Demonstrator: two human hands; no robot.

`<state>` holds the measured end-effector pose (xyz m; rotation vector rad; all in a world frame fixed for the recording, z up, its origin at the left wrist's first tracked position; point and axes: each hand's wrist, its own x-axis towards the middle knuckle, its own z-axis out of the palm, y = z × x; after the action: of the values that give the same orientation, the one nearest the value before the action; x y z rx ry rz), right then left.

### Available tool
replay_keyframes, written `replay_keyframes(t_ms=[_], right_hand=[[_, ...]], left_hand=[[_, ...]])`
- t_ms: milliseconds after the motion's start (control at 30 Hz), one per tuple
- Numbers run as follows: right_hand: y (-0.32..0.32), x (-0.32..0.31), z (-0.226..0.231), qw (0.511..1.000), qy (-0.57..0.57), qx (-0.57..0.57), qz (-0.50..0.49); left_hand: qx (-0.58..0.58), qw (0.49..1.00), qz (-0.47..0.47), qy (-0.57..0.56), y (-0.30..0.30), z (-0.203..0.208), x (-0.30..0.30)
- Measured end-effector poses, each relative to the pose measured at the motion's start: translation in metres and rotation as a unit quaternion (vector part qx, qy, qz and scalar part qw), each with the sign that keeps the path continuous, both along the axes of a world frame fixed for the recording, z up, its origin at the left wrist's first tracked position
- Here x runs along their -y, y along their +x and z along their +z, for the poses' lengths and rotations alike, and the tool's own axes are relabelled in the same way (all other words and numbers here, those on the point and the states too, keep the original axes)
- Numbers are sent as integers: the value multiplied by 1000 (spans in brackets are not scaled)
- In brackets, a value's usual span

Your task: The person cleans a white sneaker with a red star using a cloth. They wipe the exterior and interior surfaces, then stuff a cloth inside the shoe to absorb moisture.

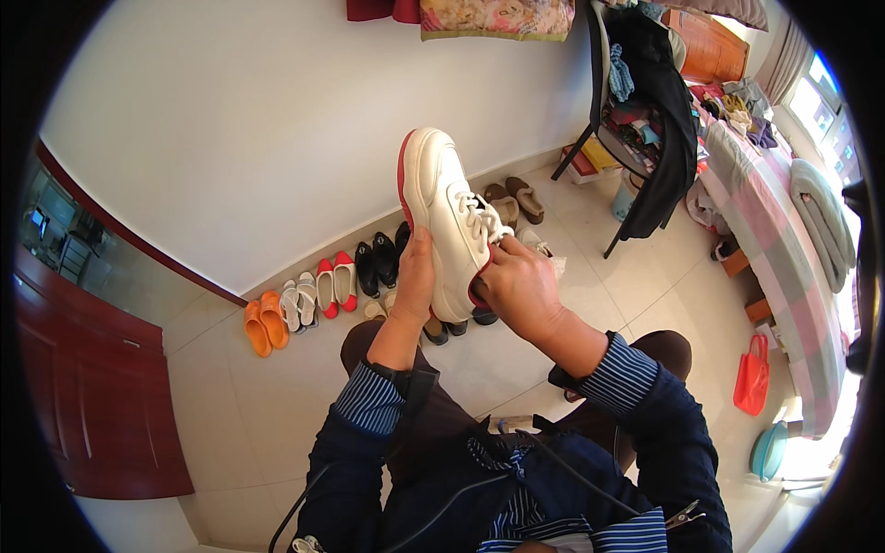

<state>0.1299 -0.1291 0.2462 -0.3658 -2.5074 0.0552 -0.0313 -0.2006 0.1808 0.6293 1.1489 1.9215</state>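
Presently: white shoe (441, 175), red sole (403, 178), held up over the floor (221, 396), toe toward the wall (230, 138). Left hand (418, 279): clasping the shoe's side, fingers mostly hidden. Right hand (524, 288): fingers curled, gripping its collar beside the laces (477, 217).

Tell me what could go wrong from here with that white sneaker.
The white sneaker is held in the air; if the left hand at its side loosened, it might drop to the floor. Its white laces stand out in loops close to the right hand and could catch on it. A fall might also knock the shoes lined up along the wall.
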Motion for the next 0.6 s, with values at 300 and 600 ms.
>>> replay_keyframes(t_ms=[300,600], right_hand=[[7,1,5,973,-126,193,27],[7,-2,16,964,-207,168,20]], left_hand=[[-68,996,-3,-58,-19,-16,5],[21,998,-23,-63,-14,-7,11]])
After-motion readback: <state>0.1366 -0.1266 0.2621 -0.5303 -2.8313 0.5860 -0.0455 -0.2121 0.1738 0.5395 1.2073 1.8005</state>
